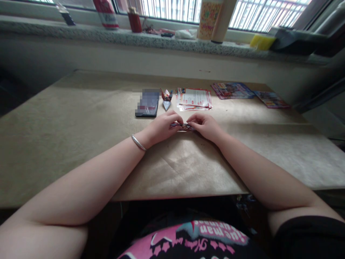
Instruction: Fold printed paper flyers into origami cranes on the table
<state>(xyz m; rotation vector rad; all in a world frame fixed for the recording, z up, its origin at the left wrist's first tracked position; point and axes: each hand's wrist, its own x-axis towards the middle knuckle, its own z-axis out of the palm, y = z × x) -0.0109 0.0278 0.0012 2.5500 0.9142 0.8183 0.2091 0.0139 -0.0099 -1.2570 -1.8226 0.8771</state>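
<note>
Between my hands, low over the table, is a narrow strip of folded printed paper. My left hand pinches its left end, with a silver bangle on that wrist. The fingers of my right hand close on the other end, and they hide part of the paper. Just beyond my left hand stands a folded paper figure, patterned on top and pale at its pointed front. Left of that figure lies a dark phone, partly blurred out.
Behind my hands lie loose printed sheets. Farther right are colourful leaflets and another leaflet. The beige-covered table meets the wall below a stone windowsill, which carries a red pot, a patterned cup and other items.
</note>
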